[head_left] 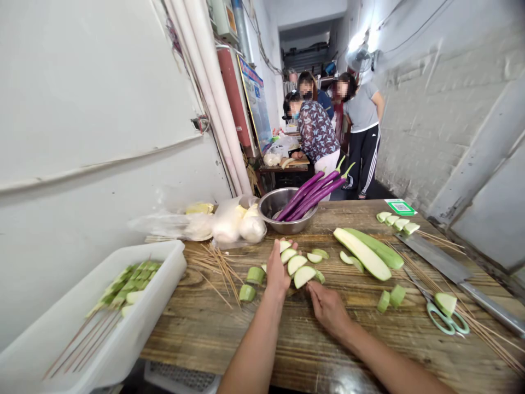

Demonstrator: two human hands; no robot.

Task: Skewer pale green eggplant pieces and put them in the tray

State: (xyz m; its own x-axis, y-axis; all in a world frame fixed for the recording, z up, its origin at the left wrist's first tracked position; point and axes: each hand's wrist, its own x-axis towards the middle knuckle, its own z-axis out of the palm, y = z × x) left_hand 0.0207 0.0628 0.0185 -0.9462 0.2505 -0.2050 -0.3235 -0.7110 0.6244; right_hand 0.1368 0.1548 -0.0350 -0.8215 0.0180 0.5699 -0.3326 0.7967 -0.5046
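My left hand (279,271) is wrapped around the far side of a row of half-round zucchini slices (296,264), which sit one behind another as on a skewer. At the near end of that row, my right hand (329,307) is closed in a pinch; the skewer it grips is mostly hidden by the fingers. Loose zucchini pieces (247,293) lie left of my left hand, and a few more slices (315,258) are just beyond the row. Two long zucchini halves (363,254) rest to the right of my hands.
A white bin (164,268) on the left contains skewered zucchini. Bamboo skewers (223,268) lie loose. Eggplants (311,197) stand in a steel bowl (293,225) beside plastic bags (240,221). A cleaver (435,260) and scissors (445,320) lie right. Several people (318,123) are farther back.
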